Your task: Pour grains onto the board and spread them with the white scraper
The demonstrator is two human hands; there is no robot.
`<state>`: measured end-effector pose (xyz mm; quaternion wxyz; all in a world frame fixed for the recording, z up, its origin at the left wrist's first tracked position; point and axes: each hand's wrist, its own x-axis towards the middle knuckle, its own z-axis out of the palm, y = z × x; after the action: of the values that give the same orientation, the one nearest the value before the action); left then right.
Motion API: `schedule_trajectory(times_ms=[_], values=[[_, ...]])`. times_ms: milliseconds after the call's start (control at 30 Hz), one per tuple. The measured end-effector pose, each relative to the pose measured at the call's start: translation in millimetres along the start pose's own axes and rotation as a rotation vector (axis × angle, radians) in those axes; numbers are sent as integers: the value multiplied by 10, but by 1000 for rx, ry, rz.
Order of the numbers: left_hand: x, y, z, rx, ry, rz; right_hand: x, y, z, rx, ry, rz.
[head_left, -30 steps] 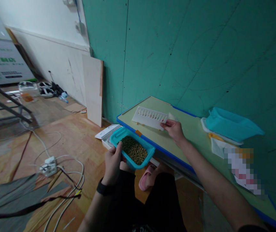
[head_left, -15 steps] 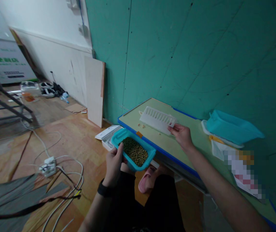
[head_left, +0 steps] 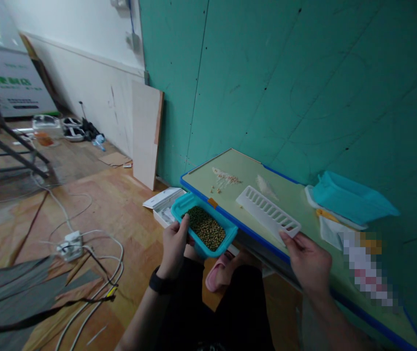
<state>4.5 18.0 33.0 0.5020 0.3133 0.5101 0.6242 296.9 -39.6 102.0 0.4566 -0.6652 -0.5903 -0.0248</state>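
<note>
My left hand (head_left: 175, 243) grips the near-left rim of a turquoise plastic basin (head_left: 179, 207), thumb over the edge. Inside it lie dark green beans (head_left: 197, 214) and tan beans (head_left: 214, 236), side by side. My right hand (head_left: 309, 261) is closed on the near right end of a white slotted plastic tray (head_left: 257, 212), held low over the table (head_left: 226, 158). Behind the tray, a small patch of tan bits (head_left: 226, 178) and a whitish heap of fine grains (head_left: 266, 187) lie on the tabletop.
Another turquoise basin (head_left: 352, 197) stands against the green wall, near a white packet with a yellow item (head_left: 334, 217). A white open box (head_left: 162, 214) sits left of the table. Cables and a power strip (head_left: 70, 246) lie on the floor; a board (head_left: 146, 136) leans on the wall.
My right hand has drawn the white tray right and towards me, uncovering the tan bits and the whitish heap. The basin in my left hand stays almost in place.
</note>
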Motion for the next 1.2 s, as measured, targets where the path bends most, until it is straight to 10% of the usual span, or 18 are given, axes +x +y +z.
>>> schedule_trajectory(times_ms=[200, 467, 1200], values=[[-12, 42, 4, 15, 4, 0, -151, -358, 241, 75, -68, -175], [-12, 54, -6, 27, 0, 23, 364, -399, 602, 158, -33, -101], [86, 201, -49, 117, 38, 59, 392, -485, 717, 316, -105, -80]])
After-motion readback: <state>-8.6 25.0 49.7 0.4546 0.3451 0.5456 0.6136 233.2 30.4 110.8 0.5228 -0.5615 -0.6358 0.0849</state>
